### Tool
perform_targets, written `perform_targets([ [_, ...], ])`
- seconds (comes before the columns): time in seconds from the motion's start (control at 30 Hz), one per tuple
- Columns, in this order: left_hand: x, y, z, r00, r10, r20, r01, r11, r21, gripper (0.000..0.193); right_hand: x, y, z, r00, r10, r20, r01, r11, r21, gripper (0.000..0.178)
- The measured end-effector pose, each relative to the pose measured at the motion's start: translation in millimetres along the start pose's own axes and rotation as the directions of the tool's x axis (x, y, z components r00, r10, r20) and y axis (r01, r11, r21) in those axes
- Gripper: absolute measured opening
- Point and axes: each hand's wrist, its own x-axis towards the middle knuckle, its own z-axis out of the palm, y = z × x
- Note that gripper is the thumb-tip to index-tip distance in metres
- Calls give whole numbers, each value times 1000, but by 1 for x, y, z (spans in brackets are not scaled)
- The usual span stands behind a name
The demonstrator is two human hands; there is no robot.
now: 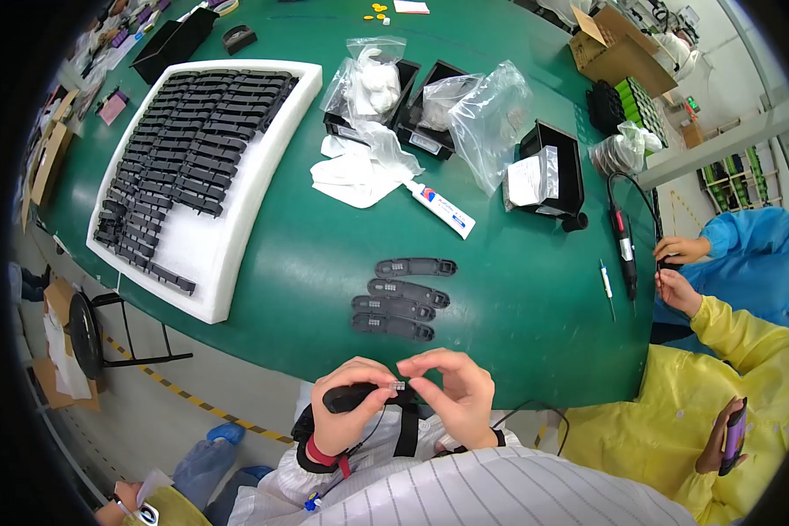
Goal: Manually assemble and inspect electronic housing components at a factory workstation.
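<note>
left hand (345, 430) in pinch on black part (346, 399), right hand (458, 399) (grip unclear) beside its end

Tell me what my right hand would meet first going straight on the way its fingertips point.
Likely the small silvery piece at your left hand: your right hand points left toward it, though depth and contact are unclear.

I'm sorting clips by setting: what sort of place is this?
Probably an assembly workshop: a foam tray holds rows of similar black parts, a corded tool lies on the green worktable, and people nearby wear smocks.
</note>
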Motion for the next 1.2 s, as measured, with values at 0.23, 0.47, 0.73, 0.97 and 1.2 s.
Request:
perform_targets([
  [0.23,11,7,-5,890,424,169,-456,807,375,20,4,-7,-16,946,302,116,-293,952,-87,16],
  [0.47,13,8,-5,865,450,223,-502,762,409,21,6,-13,-16,894,425,141,-420,905,-65,13],
  [0.73,11,-4,-4,956,256,141,-283,932,228,19,1,0,-23,875,449,184,-450,892,-38,12],
  [0.97,7,-16,-5,973,0,231,18,997,-78,91,5,-6,-8,994,112,2,-106,940,-326,18],
  [1.2,8,-18,-2,973,83,216,-89,996,17,88,3,-10,2,998,-53,22,56,845,-531,24],
])
